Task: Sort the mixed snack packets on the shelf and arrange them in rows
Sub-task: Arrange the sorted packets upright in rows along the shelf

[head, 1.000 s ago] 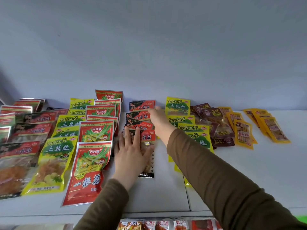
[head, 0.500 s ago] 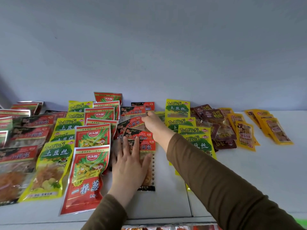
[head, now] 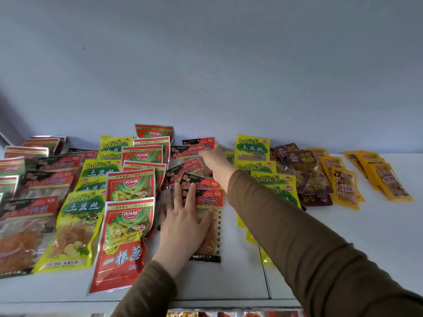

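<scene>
The left hand (head: 183, 227) is lying palm down on the nearest black-and-red packet (head: 209, 225), its fingers (head: 191, 195) spread flat and pressing the pack against the white shelf (head: 229, 280); it is gripping nothing. The right hand (head: 215, 160) is reaching behind that packet, over the overlapping black-and-red packets (head: 187, 170) stacked toward the back wall (head: 206, 76). Its fingertips are touching the rear packs of that column, but its back is hiding them, so I cannot tell whether they are pinching a pack or only resting on it. Just left of the nearest black-and-red packet, a row of red packets (head: 123, 239) is running front to back, and left of that a row of yellow-green packets (head: 77, 225). To its right, partly under the brown sleeve (head: 297, 243), more yellow-green packets (head: 253, 148) are lying, then dark brown packets (head: 302, 161) and orange-yellow packets (head: 345, 186) farther right.
</scene>
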`<state>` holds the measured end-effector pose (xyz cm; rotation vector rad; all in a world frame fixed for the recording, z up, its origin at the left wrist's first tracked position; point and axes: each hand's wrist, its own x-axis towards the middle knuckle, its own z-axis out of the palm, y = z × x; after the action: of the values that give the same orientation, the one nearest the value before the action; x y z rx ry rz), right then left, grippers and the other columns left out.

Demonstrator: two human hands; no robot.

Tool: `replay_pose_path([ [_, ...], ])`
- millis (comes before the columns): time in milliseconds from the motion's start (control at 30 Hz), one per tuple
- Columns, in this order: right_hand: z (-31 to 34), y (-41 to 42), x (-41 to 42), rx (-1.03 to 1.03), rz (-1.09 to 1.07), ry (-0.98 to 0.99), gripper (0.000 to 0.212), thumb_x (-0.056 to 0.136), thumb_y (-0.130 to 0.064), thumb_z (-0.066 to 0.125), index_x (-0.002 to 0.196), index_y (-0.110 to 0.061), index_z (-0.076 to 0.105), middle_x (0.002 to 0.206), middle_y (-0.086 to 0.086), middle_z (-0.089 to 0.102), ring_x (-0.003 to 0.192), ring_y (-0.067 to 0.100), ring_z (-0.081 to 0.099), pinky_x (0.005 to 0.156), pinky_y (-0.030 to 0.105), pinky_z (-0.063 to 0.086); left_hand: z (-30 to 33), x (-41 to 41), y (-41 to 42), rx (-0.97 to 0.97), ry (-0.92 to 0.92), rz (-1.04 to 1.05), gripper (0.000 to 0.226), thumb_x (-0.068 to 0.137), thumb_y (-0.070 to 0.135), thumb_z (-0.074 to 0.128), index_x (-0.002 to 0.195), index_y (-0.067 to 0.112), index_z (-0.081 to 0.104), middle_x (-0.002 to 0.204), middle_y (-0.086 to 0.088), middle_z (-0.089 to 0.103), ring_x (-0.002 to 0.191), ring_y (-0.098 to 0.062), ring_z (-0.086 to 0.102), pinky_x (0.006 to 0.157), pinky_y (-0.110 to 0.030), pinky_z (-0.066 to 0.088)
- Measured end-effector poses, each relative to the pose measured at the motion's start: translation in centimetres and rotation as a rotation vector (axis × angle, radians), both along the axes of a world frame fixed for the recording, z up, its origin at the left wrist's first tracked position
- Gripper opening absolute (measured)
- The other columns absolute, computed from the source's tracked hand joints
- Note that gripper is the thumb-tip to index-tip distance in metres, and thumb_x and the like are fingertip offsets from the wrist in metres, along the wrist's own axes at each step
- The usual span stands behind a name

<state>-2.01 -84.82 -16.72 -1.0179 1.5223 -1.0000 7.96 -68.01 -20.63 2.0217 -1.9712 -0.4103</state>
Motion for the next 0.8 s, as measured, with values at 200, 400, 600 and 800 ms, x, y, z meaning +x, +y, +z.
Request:
replay_pose_path([
  [200, 0.0, -1.5, -0.2, 0.002, 0.004, 0.000, 0.081, 0.095, -0.019, 0.068, 0.154, 0.001, 0.015, 0.116, 0.010, 0.060, 0.097, 0.021, 0.065, 0.070, 0.027, 0.057, -0.6, 0.1, -0.2, -0.014, -0.003, -0.030, 0.083, 0.095, 0.073, 0.039, 0.161, 0.044, -0.003, 0.173, 0.005, -0.008, 0.159, -0.026, -0.002, 0.125, -0.051, 0.015],
  [400, -0.8, -2.9, -0.4, -0.039, 0.087, 0.349, 0.050, 0.090, -0.040, 0.075, 0.120, -0.003, 0.059, 0.106, 0.011, 0.071, 0.091, 0.024, 0.072, 0.084, 0.039, 0.061, -0.6, 0.1, -0.5, 0.014, 0.018, -0.035, 0.083, 0.093, 0.073, 0.042, 0.161, 0.045, 0.002, 0.173, 0.009, -0.004, 0.159, -0.029, 0.001, 0.125, -0.056, 0.020],
  [600, -0.9, -3.3, 0.3, 0.003, 0.179, 0.301, 0.045, 0.083, -0.036, 0.082, 0.112, -0.004, 0.068, 0.104, 0.011, 0.075, 0.092, 0.029, 0.073, 0.090, 0.040, 0.059, -0.7, 0.3, -0.3, 0.000, -0.003, -0.040, 0.083, 0.092, 0.074, 0.041, 0.160, 0.046, 0.001, 0.172, 0.009, -0.002, 0.158, -0.026, 0.003, 0.124, -0.056, 0.021],
  [800, -1.6, -3.6, -0.1, -0.046, -0.055, -0.154, 0.021, 0.091, -0.016, 0.075, 0.107, -0.005, 0.067, 0.109, 0.014, 0.073, 0.096, 0.030, 0.070, 0.087, 0.042, 0.059, -0.7, 0.1, -0.6, 0.020, -0.001, -0.009, 0.084, 0.094, 0.075, 0.038, 0.161, 0.043, -0.001, 0.173, 0.006, -0.005, 0.159, -0.027, -0.003, 0.127, -0.054, 0.014],
])
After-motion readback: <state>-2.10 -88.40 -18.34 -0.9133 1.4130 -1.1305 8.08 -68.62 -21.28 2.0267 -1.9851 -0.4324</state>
